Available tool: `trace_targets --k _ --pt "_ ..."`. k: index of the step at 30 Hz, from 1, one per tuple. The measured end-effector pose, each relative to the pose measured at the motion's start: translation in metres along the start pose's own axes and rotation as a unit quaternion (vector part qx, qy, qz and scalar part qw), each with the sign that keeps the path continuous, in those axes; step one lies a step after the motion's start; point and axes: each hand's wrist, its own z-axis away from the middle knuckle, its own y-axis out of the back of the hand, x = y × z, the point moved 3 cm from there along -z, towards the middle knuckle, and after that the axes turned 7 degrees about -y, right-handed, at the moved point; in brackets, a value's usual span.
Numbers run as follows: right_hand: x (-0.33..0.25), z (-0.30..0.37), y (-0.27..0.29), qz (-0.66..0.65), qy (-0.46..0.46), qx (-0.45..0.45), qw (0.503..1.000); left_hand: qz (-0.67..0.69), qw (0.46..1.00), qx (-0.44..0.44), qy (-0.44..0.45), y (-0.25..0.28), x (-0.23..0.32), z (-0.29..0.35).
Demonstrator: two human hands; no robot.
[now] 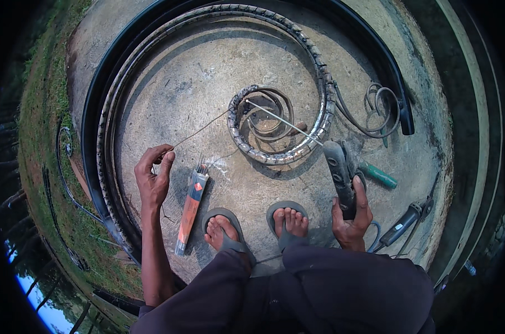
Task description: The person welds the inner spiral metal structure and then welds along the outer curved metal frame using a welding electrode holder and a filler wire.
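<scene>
My left hand (155, 175) pinches a thin metal rod (199, 132) between thumb and fingertips. The rod's far end reaches the small inner curl of a metal spiral (324, 72) lying on the concrete. My right hand (352, 222) is wrapped around a worn black welding electrode holder (340, 177). A pale welding electrode (286, 122) sticks out of its jaw, pointing up and left over the inner curl. Whether the electrode's tip touches metal, I cannot tell. Short dark marks run along the spiral's bars.
Around the spiral curves a broad black band (405, 111). An open packet of welding electrodes (192, 209) lies by my left foot. To the right are a green cylinder (380, 175), a looped cable (383, 108) and a dark-bodied tool (402, 222). Grass (46, 133) borders the concrete.
</scene>
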Motion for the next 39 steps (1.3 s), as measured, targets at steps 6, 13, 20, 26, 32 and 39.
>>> trace_targets --k 6,13,20,26,32,39 --pt "0.001 0.006 -0.011 -0.015 -0.011 -0.05 0.999 0.017 1.0 -0.005 0.012 -0.001 -0.006 0.001" --pt "-0.002 0.0 -0.012 -0.014 -0.001 -0.049 0.999 0.022 1.0 -0.007 0.009 -0.002 -0.007 0.002" --pt "-0.005 -0.001 -0.012 -0.015 0.008 -0.051 0.999 0.017 1.0 -0.008 0.003 -0.001 -0.006 0.001" --pt "-0.006 -0.002 -0.012 -0.019 0.011 -0.048 0.999 0.018 1.0 -0.013 0.014 -0.001 -0.005 0.001" --pt "-0.004 0.0 -0.012 -0.025 0.009 -0.053 0.998 0.008 1.0 -0.01 -0.003 -0.001 -0.004 0.003" --pt "-0.002 -0.001 -0.017 -0.024 0.007 -0.057 0.998 0.008 0.999 -0.028 0.014 0.0 -0.005 0.003"
